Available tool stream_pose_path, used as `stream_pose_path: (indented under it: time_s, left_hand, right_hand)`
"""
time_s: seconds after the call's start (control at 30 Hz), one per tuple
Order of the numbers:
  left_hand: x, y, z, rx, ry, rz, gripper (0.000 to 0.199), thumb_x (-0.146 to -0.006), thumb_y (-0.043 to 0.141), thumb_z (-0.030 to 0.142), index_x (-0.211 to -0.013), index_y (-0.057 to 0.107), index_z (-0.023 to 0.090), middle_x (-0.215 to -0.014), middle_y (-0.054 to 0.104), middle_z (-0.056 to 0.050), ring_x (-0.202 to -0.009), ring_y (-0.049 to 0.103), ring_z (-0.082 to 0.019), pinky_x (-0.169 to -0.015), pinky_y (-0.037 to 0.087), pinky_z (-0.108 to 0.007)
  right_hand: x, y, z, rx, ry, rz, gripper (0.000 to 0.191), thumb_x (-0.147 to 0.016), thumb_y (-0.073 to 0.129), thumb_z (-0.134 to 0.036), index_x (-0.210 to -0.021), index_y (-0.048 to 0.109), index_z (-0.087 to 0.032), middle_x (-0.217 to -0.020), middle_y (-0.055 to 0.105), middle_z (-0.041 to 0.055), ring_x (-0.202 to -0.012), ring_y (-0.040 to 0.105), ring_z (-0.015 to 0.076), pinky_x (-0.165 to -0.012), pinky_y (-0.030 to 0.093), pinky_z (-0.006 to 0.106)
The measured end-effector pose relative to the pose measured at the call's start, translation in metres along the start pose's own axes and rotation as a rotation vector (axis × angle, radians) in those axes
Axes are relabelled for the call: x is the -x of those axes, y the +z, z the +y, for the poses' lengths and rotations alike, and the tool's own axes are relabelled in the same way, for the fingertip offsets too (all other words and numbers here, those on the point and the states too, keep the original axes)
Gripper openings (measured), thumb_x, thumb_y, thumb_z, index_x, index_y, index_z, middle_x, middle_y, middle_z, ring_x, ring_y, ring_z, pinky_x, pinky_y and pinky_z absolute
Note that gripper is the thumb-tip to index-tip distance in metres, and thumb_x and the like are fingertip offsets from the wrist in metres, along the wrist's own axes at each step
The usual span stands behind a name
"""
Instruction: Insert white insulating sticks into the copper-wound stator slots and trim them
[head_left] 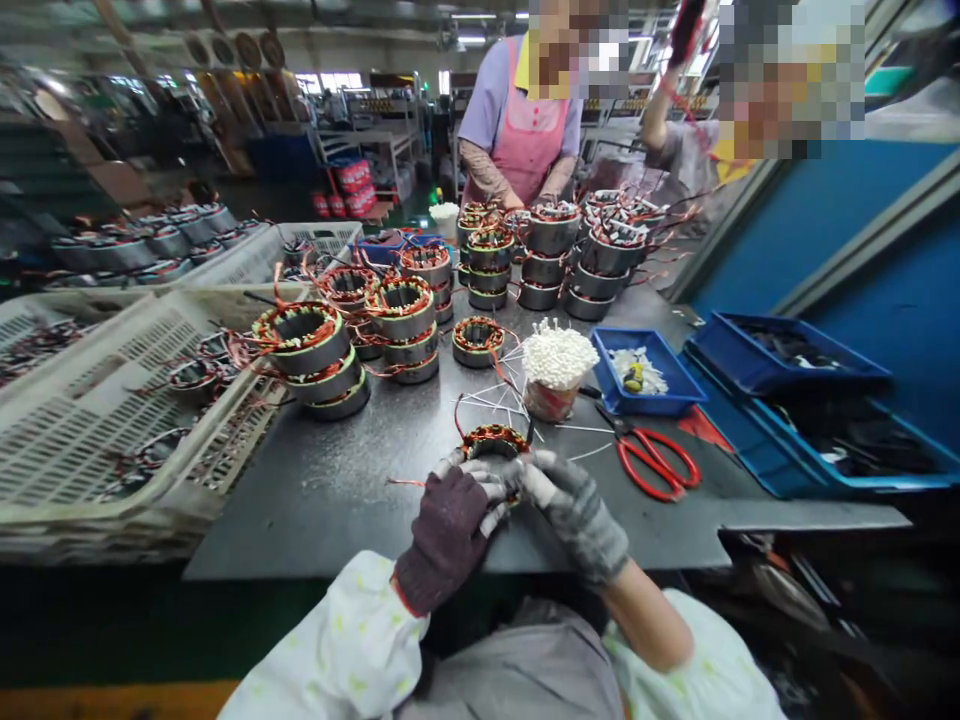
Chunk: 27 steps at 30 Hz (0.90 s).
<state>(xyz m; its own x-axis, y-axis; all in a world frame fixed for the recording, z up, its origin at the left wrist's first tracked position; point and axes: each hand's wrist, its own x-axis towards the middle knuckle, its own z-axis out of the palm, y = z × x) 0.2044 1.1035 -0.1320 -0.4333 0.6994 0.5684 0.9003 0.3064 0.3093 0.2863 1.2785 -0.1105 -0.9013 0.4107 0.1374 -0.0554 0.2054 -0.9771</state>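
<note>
A motor stator (pixel 495 440) with copper windings and loose lead wires rests near the table's front edge, between my two gloved hands. My left hand (pixel 454 510), in a dark maroon glove with light fingertips, is closed around its near left side. On the right, my right hand (pixel 576 508), in a grey glove, has its fingers bent against the stator's near right rim; whether they also pinch a small piece is hidden. Just beyond stands a round tub (pixel 551 400) packed with white sticks. Several loose white sticks (pixel 495 402) lie beside it. Red-handled scissors (pixel 656 465) lie to the right.
Stacked stators (pixel 405 330) stand across the table, with a single stator (pixel 478 342) among them. A blue tray (pixel 679 395) holds small white pieces. More blue trays (pixel 795 385) are at right, white plastic crates (pixel 172 400) at left. A co-worker (pixel 525 130) stands opposite, another person farther right.
</note>
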Motion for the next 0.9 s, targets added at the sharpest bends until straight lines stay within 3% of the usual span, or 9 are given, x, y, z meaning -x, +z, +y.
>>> stream_pose_path:
  time_s: [0.07, 0.13, 0.23, 0.3, 0.47, 0.6, 0.77, 0.83, 0.9]
  left_hand:
    - [0.0, -0.003, 0.008, -0.01, 0.009, 0.012, 0.017, -0.095, 0.061, 0.025, -0.109, 0.07, 0.025, -0.11, 0.075, -0.004, -0.113, 0.066, -0.022, -0.102, 0.047, -0.044]
    - [0.001, -0.009, 0.013, -0.02, 0.023, 0.051, 0.021, -0.095, 0.061, 0.023, -0.113, 0.069, 0.025, -0.116, 0.074, -0.005, -0.119, 0.063, -0.022, -0.106, 0.047, -0.045]
    - [0.006, -0.02, 0.011, -0.09, 0.017, 0.091, 0.026, -0.095, 0.059, 0.019, -0.118, 0.067, 0.025, -0.116, 0.073, -0.006, -0.114, 0.064, -0.024, -0.097, 0.053, -0.043]
    - [0.007, -0.026, 0.006, -0.142, -0.006, 0.066, 0.025, -0.095, 0.057, 0.019, -0.117, 0.067, 0.024, -0.109, 0.073, -0.007, -0.103, 0.067, -0.023, -0.087, 0.057, -0.038]
    - [-0.016, -0.037, -0.009, -0.122, 0.156, -0.135, 0.017, -0.095, 0.057, 0.022, -0.106, 0.071, 0.024, -0.099, 0.072, -0.006, -0.091, 0.069, -0.019, -0.075, 0.057, -0.031]
    - [-0.041, -0.043, -0.023, -0.038, 0.383, -0.294, 0.014, -0.097, 0.059, 0.029, -0.102, 0.072, 0.026, -0.099, 0.073, -0.003, -0.089, 0.068, -0.015, -0.075, 0.054, -0.028]
    - [-0.044, -0.041, -0.03, -0.016, 0.525, -0.222, 0.015, -0.095, 0.059, 0.031, -0.103, 0.071, 0.024, -0.097, 0.074, -0.004, -0.084, 0.066, -0.016, -0.079, 0.051, -0.034]
    - [-0.037, -0.041, -0.026, -0.044, 0.503, -0.183, 0.015, -0.094, 0.06, 0.03, -0.103, 0.07, 0.025, -0.098, 0.075, -0.004, -0.093, 0.067, -0.019, -0.089, 0.051, -0.039]
    - [-0.026, -0.04, -0.017, -0.108, 0.427, -0.152, 0.016, -0.092, 0.061, 0.027, -0.105, 0.07, 0.025, -0.102, 0.074, -0.004, -0.108, 0.065, -0.023, -0.102, 0.046, -0.047]
  right_hand:
    - [-0.007, -0.001, -0.003, -0.05, 0.048, -0.012, 0.03, -0.089, 0.061, -0.05, -0.09, 0.075, -0.023, -0.09, 0.077, 0.0081, -0.081, 0.071, 0.0235, -0.075, 0.061, 0.038]
    - [-0.005, -0.003, -0.002, -0.055, 0.007, 0.027, 0.031, -0.092, 0.057, -0.046, -0.1, 0.074, -0.022, -0.1, 0.077, 0.0098, -0.083, 0.072, 0.0241, -0.073, 0.061, 0.037]
    - [0.012, 0.001, 0.004, 0.144, -0.211, 0.101, 0.034, -0.091, 0.055, -0.035, -0.118, 0.071, -0.025, -0.127, 0.071, 0.0108, -0.113, 0.068, 0.0284, -0.096, 0.057, 0.044]
    - [0.02, 0.009, 0.009, 0.309, -0.261, 0.055, 0.032, -0.091, 0.054, -0.03, -0.117, 0.073, -0.026, -0.132, 0.069, 0.0094, -0.126, 0.062, 0.0283, -0.109, 0.049, 0.046]
    - [-0.004, 0.013, 0.016, 0.416, -0.228, -0.056, 0.028, -0.094, 0.049, -0.028, -0.089, 0.075, -0.021, -0.11, 0.075, 0.0099, -0.106, 0.068, 0.0255, -0.1, 0.052, 0.045]
    - [-0.041, -0.003, 0.017, 0.187, -0.332, -0.351, 0.022, -0.09, 0.053, -0.028, -0.092, 0.073, -0.02, -0.097, 0.075, 0.0054, -0.095, 0.07, 0.0208, -0.091, 0.054, 0.037]
    - [-0.07, -0.006, 0.019, -0.055, -0.259, -0.601, 0.025, -0.087, 0.057, -0.032, -0.102, 0.069, -0.017, -0.073, 0.071, -0.0009, -0.066, 0.066, 0.0143, -0.069, 0.055, 0.027]
    - [-0.071, -0.002, 0.018, -0.06, -0.265, -0.604, 0.024, -0.087, 0.056, -0.034, -0.099, 0.07, -0.017, -0.076, 0.071, 0.0001, -0.068, 0.066, 0.0141, -0.071, 0.055, 0.027]
    - [-0.064, -0.002, 0.016, -0.03, -0.304, -0.555, 0.025, -0.089, 0.055, -0.037, -0.092, 0.071, -0.018, -0.091, 0.074, 0.0036, -0.082, 0.069, 0.0157, -0.081, 0.056, 0.03]
